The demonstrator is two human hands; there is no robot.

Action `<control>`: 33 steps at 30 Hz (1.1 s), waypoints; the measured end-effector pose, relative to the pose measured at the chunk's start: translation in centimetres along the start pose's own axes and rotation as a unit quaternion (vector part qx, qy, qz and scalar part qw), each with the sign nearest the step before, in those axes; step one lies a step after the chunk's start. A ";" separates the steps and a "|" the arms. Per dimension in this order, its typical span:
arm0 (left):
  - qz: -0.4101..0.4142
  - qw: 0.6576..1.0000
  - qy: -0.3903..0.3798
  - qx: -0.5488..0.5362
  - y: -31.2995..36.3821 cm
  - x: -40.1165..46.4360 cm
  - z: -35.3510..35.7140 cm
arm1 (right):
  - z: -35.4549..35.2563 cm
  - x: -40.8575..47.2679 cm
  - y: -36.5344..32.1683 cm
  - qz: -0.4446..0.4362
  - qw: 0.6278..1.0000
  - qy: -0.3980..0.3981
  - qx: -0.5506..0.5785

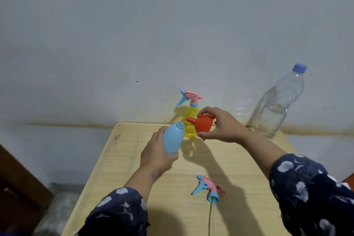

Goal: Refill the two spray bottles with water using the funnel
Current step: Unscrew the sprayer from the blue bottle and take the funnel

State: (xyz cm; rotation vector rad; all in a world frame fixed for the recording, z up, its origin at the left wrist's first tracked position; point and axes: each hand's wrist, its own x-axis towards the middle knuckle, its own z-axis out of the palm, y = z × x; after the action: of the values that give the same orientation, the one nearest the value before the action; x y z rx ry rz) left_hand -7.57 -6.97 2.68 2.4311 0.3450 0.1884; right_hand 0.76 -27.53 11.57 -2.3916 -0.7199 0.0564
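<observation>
Nearest, a loose spray head [208, 189] is lying on its side on the counter [239, 159], pink body w/ blue trigger and collar, its thin tube trailing toward the near edge. It's sitting btwn the two forearms, both in dark floral sleeves [314, 191].

Next up, the left hand [157, 156] is wrapping around the lower part of the blue bottle [173, 139], holding it above the counter. Bottle is tilting, open threaded neck pointing up and to the right, no cap on.

Just right of that neck, the right hand [222, 124] is pinching the red funnel [202, 125] btwn thumb and fingers. Funnel is lying sideways in the air, spout aiming left toward the blue bottle's mouth, close but not in it.

Behind both, near the counter's far edge, the yellow bottle [189, 117] is standing upright w/ its pink-and-blue spray head still on, partly hidden by funnel and blue bottle.

Far right, a clear water bottle [277, 105] w/ blue cap is standing by the wall [172, 25], part full.
</observation>
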 end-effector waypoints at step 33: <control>-0.039 0.982 -0.035 -0.182 -0.7 -3.4 4.7 | 3.3 -0.7 -4.0 0.012 0.999 -0.026 0.028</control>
State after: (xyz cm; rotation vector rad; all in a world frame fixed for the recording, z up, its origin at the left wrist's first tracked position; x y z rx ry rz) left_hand -9.88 -10.29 -1.53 2.0541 0.3419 0.1195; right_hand -2.50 -23.40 11.20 -2.3522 -0.7048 0.1468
